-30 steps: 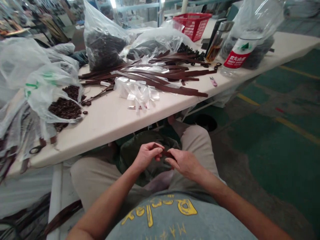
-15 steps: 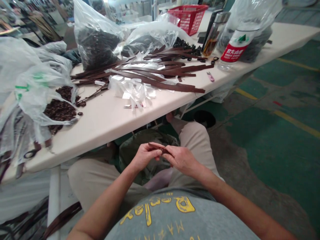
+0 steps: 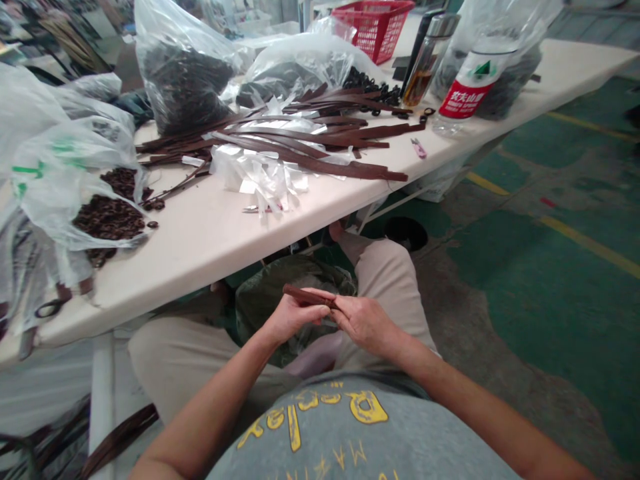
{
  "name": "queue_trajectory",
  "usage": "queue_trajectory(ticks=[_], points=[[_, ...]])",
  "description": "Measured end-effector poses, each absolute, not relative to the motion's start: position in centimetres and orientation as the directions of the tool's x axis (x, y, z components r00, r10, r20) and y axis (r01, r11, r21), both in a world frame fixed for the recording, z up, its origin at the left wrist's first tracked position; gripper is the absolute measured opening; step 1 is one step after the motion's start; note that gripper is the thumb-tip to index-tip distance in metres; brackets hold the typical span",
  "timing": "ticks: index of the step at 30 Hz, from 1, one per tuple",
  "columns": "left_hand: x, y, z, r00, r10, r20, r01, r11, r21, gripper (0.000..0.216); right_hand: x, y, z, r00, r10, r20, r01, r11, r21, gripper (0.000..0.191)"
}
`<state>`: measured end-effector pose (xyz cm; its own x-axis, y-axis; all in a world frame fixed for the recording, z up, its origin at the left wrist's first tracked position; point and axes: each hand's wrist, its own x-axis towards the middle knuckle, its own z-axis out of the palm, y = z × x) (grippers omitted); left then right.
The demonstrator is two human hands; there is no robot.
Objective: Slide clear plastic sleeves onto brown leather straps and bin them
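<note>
Over my lap, both hands grip one short brown leather strap (image 3: 306, 296). My left hand (image 3: 293, 315) pinches it from the left, thumb on top. My right hand (image 3: 365, 321) holds its right end with curled fingers. The strap's left tip sticks out past my left fingers. Below my hands lies a dark green bag (image 3: 273, 293) between my knees. A pile of long brown straps (image 3: 305, 140) lies on the white table (image 3: 210, 230) ahead, mixed with clear plastic sleeves (image 3: 260, 175).
Plastic bags of small brown parts (image 3: 107, 217) sit at the table's left, dark-filled bags (image 3: 187, 87) behind. A red basket (image 3: 381, 23), a flask (image 3: 425, 60) and a red-labelled bottle (image 3: 470, 83) stand at the back right. Scissors (image 3: 47, 308) lie near the left edge. Green floor lies to the right.
The strap has slid left through my fingers, so more of it shows past my left hand. The camera view has shifted slightly; my hands stay over my lap.
</note>
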<state>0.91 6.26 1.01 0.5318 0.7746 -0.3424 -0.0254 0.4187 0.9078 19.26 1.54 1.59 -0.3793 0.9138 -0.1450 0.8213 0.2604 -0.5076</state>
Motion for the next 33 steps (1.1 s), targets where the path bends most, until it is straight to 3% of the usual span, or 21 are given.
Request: queue_trajectory(ticks=[4, 8, 11, 17, 23, 26, 29, 33], points=[[0.6, 6.6, 1.0, 0.502, 0.805, -0.316, -0.037, 0.386, 0.922, 0.039, 19.6, 1.6, 2.1, -0.356, 0.926, -0.123, 0.798, 0.233, -0.556, 0.021], [-0.2, 7.1, 0.9, 0.459, 0.835, -0.303, -0.034, 0.357, 0.933, 0.037, 20.3, 1.2, 2.5, -0.324, 0.927, -0.187, 0.849, 0.198, -0.490, 0.018], [0.1, 6.8, 0.8, 0.485, 0.812, -0.324, -0.037, 0.390, 0.920, 0.038, 20.4, 0.9, 2.2, -0.333, 0.916, -0.224, 0.869, 0.206, -0.450, 0.020], [1.6, 5.5, 0.5, 0.530, 0.754, -0.388, -0.027, 0.473, 0.881, 0.037, 19.5, 1.0, 1.7, -0.366, 0.916, -0.166, 0.825, 0.236, -0.514, 0.022], [0.3, 6.8, 0.1, 0.515, 0.793, -0.327, -0.082, 0.425, 0.901, 0.054, 19.1, 1.6, 1.9, -0.307, 0.936, -0.174, 0.846, 0.184, -0.501, 0.023], [-0.3, 7.4, -0.2, 0.539, 0.800, -0.264, -0.124, 0.385, 0.914, 0.055, 19.2, 1.9, 2.2, -0.256, 0.961, -0.108, 0.792, 0.144, -0.593, 0.024], [0.0, 7.2, -0.4, 0.637, 0.745, -0.198, -0.131, 0.358, 0.925, 0.055, 18.8, 2.8, 3.4, -0.244, 0.970, -0.007, 0.597, 0.144, -0.789, 0.019], [1.4, 5.9, -0.3, 0.754, 0.630, -0.184, 0.032, 0.245, 0.969, 0.056, 16.6, 4.6, 6.7, -0.268, 0.957, 0.109, 0.319, 0.195, -0.927, 0.008]])
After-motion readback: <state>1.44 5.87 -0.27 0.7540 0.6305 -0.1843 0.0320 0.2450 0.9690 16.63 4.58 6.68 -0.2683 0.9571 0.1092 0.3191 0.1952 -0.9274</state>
